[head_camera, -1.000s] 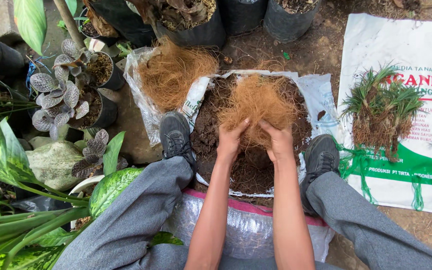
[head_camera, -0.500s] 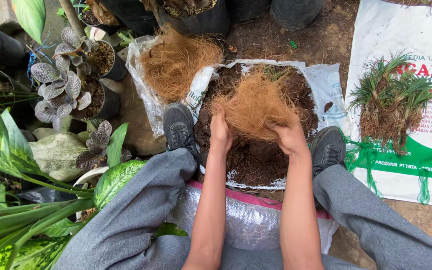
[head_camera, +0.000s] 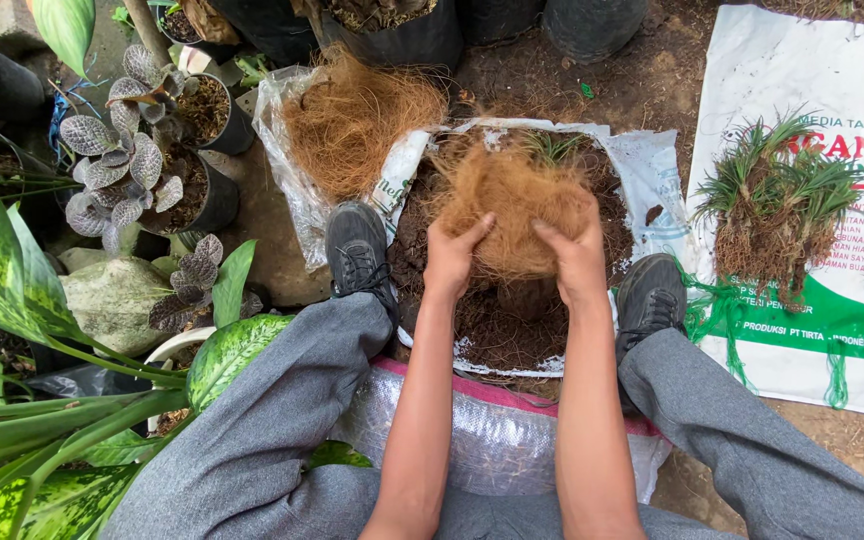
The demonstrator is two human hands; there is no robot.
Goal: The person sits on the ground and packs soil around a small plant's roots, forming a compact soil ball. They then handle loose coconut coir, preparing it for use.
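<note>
My left hand and my right hand both grip a clump of brown coconut fibre, one hand on each side. Green leaf tips poke out of the clump's top. I hold it above an open white sack of dark soil that lies between my feet. My grey trouser legs and dark shoes frame the sack.
A plastic bag of loose coconut fibre lies at the upper left of the soil sack. Small grass-like plants with bare roots rest on a printed white sack at right. Potted plants and large spotted leaves crowd the left.
The fibre clump was spread loose under my fingers; my hands have moved to its sides and pressed it into a tighter ball.
</note>
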